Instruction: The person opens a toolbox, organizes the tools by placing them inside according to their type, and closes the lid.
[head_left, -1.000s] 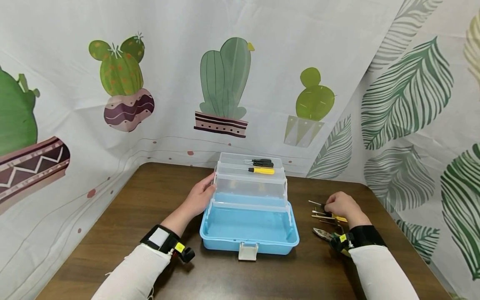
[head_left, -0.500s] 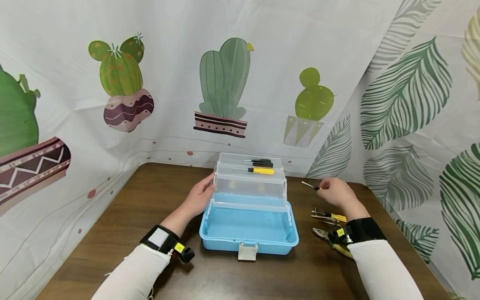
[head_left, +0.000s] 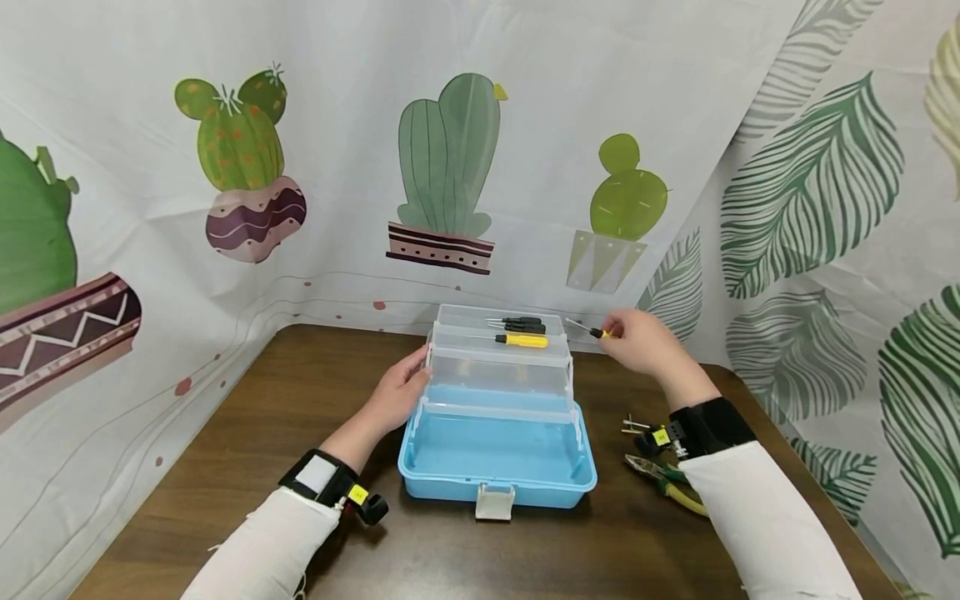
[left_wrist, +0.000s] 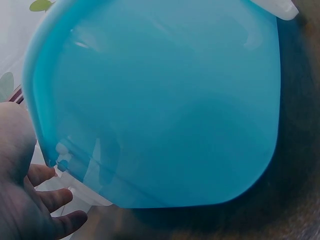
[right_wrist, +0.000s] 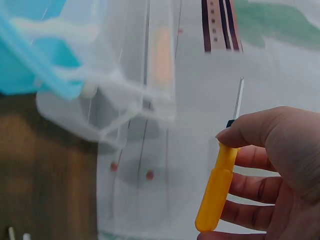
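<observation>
Plainly, my right wrist view gives what the head view mostly hides: the whole yellow handle of the screwdriver [right_wrist: 215, 200], held between the thumb and fingers of the right hand [head_left: 641, 342]. From the head view I get only its thin shaft, dark collar and a bit of yellow, with the tip aimed left, just right of the clear trays [head_left: 495, 372] on the blue toolbox [head_left: 435, 488]. That same view shows me the yellow-handled screwdriver [head_left: 525, 341] and black-handled screwdrivers [head_left: 528, 328] lying in those trays. My left wrist view is filled by the toolbox's side wall; beside it, the left hand [head_left: 393, 396] has its fingers loosely spread, touching the left side of the trays. For edges, the far rim of the table [head_left: 247, 467] runs close behind the toolbox, with the cactus-print cloth [head_left: 337, 208] beyond. I read a strip of brown wood between toolbox and pliers [head_left: 684, 499] to the right, and a broader stretch toward the near side.
</observation>
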